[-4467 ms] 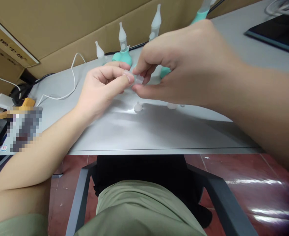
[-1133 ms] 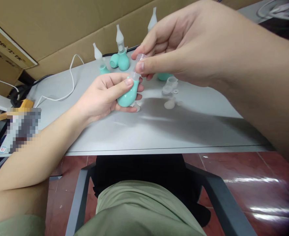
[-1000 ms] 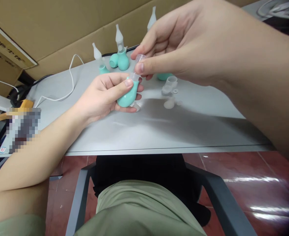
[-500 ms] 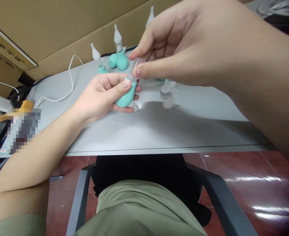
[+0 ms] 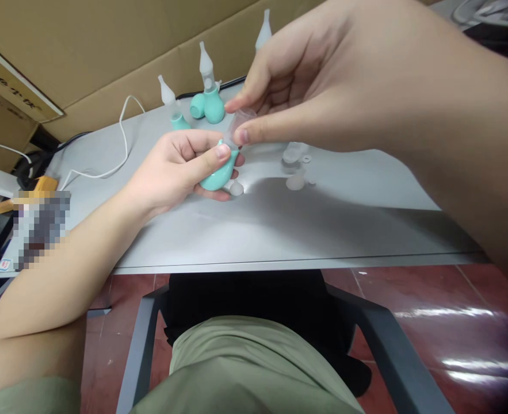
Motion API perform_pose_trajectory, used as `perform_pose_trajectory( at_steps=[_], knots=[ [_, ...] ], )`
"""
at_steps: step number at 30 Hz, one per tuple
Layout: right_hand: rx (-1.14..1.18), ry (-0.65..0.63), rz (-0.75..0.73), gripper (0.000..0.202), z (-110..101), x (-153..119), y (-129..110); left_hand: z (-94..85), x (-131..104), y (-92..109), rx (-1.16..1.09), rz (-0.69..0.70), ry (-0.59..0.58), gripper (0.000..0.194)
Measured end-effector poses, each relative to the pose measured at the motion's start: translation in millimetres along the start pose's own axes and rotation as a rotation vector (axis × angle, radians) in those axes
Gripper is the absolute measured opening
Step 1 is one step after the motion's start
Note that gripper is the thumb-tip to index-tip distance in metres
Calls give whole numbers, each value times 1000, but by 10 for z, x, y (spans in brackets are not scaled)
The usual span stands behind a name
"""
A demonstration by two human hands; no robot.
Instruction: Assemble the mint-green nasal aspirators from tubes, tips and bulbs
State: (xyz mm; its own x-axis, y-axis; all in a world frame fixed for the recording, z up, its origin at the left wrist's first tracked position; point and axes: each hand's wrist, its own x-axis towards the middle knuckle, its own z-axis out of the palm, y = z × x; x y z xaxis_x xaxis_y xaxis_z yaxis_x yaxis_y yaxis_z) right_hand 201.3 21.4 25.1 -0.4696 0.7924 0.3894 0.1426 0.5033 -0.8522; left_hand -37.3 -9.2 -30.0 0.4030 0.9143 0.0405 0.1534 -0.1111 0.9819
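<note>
On the near part of the bench (image 5: 184, 247), a small translucent cap (image 5: 236, 188) lies just beside the left hand (image 5: 170, 164); to its right are a pale disc (image 5: 295, 182) and a smaller piece (image 5: 312, 183). Farther in, the left fingers are closed around a teal bulb (image 5: 216, 178) — thumb near its neck, the other fingers behind and below — holding it tilted above the bench; the right hand (image 5: 335, 86) has thumb and forefinger a little apart, pinching a clear tube (image 5: 241, 119) between them, its lower end at the bulb's neck.

The step in hand looks like bringing tube and neck together; whether the tube is seated I cannot tell, as the thumbs and the clear plastic hide the joint. A next move would call for a steady bulb, the tube in line with the neck and even pressure — soft rubber could fold if squeezed.

Beyond, a clear cup (image 5: 291, 153) and a small ring (image 5: 306, 158) lie right of the hands; at the far side stand two nozzle-topped bulbs (image 5: 214, 106), a loose bulb (image 5: 197, 106) beside one; another white nozzle (image 5: 264, 35) shows behind the right hand.
</note>
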Motion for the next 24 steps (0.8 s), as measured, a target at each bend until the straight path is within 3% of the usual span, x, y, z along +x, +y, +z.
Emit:
perform_pose_trajectory(
  at_steps=[6,13,18,24],
  knots=[
    [-100,47,-48,35,31,-38,-79,-55,-21,25,70,28,16,59],
    [239,-7,180,38,-36,17,32,-8,-68,115,13,58,30,49],
    [410,-91,200,32,-23,42,186,14,-58,138,10,2,27,58],
    [196,-20,155,29,-38,8,97,23,-45,145,-71,-41,22,53]
  ],
)
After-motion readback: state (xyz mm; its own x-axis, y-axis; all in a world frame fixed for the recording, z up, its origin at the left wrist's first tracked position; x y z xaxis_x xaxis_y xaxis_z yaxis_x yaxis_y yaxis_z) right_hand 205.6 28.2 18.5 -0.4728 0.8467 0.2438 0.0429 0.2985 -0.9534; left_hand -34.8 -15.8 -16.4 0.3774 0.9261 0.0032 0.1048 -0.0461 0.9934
